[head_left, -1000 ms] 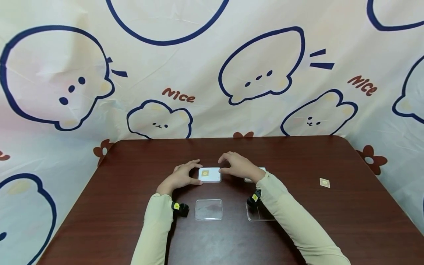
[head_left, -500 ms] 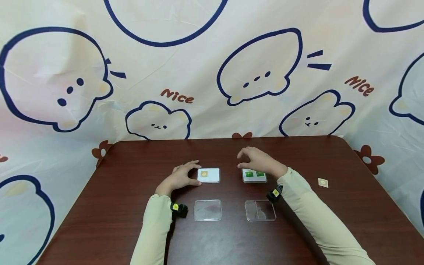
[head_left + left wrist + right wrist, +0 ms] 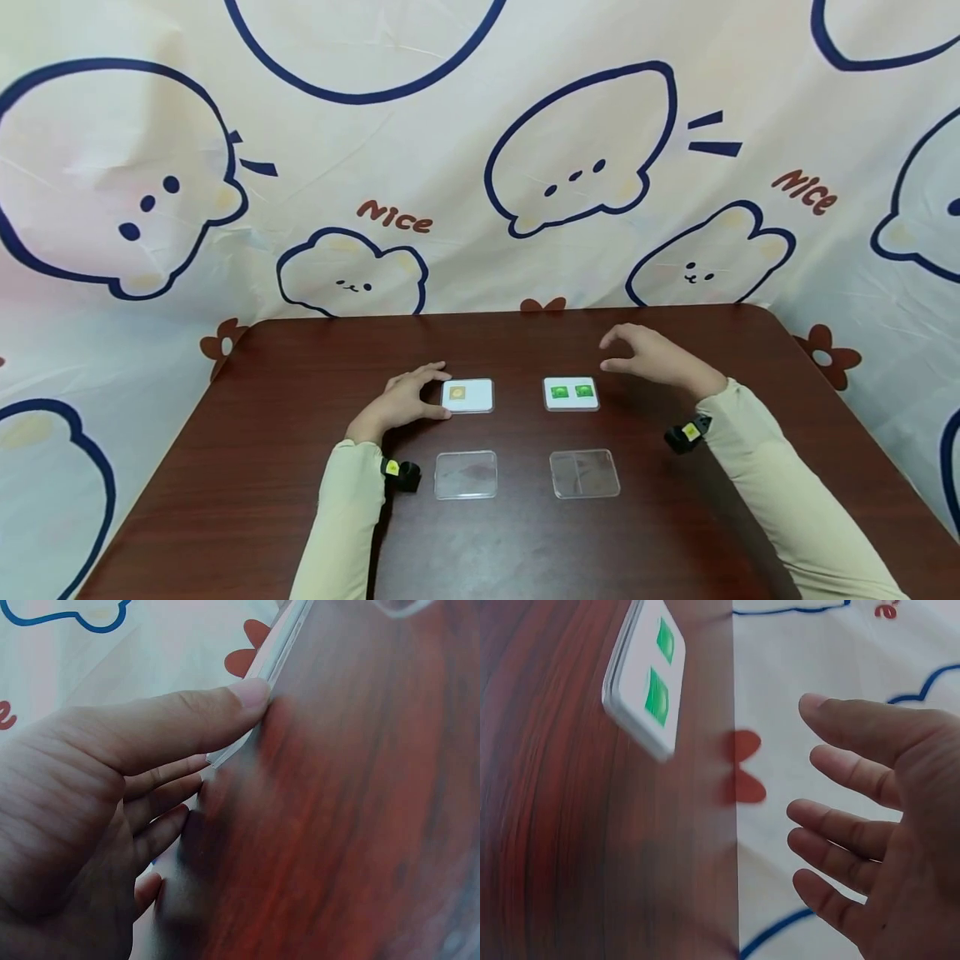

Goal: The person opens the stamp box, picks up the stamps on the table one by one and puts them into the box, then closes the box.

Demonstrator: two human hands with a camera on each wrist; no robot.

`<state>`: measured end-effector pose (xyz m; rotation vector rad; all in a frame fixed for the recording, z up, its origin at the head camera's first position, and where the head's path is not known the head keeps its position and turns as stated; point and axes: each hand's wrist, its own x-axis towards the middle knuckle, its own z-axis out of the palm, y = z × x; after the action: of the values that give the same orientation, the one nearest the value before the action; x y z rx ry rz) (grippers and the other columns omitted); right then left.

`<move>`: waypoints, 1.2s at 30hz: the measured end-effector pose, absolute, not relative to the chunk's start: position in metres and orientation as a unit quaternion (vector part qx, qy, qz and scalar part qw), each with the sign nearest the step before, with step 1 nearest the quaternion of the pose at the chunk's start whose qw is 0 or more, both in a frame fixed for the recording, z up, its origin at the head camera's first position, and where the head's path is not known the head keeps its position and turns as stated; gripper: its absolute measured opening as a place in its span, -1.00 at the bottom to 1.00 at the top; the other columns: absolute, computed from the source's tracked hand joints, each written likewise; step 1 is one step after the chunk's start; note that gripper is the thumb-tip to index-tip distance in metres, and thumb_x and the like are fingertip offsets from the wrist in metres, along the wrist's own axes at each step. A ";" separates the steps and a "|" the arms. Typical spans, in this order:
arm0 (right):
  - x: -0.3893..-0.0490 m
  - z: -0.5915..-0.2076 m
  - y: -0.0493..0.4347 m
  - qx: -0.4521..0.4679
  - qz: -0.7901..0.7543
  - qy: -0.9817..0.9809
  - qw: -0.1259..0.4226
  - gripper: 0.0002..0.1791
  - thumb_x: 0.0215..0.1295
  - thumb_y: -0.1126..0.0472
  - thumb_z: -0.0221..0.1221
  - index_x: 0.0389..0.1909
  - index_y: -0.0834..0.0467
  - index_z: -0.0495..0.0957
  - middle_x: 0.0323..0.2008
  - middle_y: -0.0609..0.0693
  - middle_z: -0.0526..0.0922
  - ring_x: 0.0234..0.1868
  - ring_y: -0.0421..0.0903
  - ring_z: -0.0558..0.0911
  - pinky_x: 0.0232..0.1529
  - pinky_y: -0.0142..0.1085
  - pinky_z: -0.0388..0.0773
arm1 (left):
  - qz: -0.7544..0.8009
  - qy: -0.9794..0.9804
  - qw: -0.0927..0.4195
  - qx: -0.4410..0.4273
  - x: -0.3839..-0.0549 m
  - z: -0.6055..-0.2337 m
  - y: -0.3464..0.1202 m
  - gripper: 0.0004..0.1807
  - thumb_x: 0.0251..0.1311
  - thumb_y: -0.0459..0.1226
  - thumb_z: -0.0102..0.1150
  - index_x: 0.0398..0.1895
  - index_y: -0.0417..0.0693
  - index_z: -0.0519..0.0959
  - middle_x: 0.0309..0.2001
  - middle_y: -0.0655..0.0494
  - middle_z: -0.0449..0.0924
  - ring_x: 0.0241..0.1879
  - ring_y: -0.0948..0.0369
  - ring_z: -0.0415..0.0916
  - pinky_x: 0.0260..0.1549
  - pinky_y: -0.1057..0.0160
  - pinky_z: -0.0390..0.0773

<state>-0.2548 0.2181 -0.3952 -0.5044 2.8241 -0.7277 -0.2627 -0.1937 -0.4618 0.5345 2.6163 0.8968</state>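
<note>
My left hand (image 3: 396, 405) holds the left end of a stack of white cards (image 3: 478, 395) between thumb and fingers. A small gold square (image 3: 457, 392) sits on the top card, left of its middle. In the left wrist view the thumb (image 3: 217, 712) presses the layered edge of the cards. My right hand (image 3: 660, 358) hovers right of a second white stack (image 3: 572, 405) that bears two green squares. The right wrist view shows its fingers (image 3: 847, 832) spread and loosely bent, holding nothing and apart from the green-marked stack (image 3: 626, 694).
Two clear plastic lids, one on the left (image 3: 466, 475) and one on the right (image 3: 585, 474), lie in front of the stacks on the brown table (image 3: 525, 550). A printed cloth (image 3: 450, 167) hangs behind the table.
My right hand has moved right, from beside the left stack past the green-marked stack. That stack shows fully now. The loose gold-marked square at right is now behind the right arm. The left hand stays put.
</note>
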 end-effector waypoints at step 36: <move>-0.196 -0.427 0.363 -0.080 -0.232 0.961 0.132 -0.38 0.21 -0.05 0.27 0.08 0.37 0.46 0.06 0.37 0.50 -0.01 0.16 0.49 -0.05 0.05 0.50 | 0.317 0.915 0.162 0.189 -0.263 -0.462 -0.193 -0.26 0.06 -0.11 0.40 0.34 -0.02 0.37 0.52 0.02 0.06 0.48 -0.13 -0.01 0.39 -0.21 -0.14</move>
<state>-0.1955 0.3626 -0.4273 -0.2328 2.7882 -0.6726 -0.2627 -0.1931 -0.4617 0.5398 2.6117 0.9042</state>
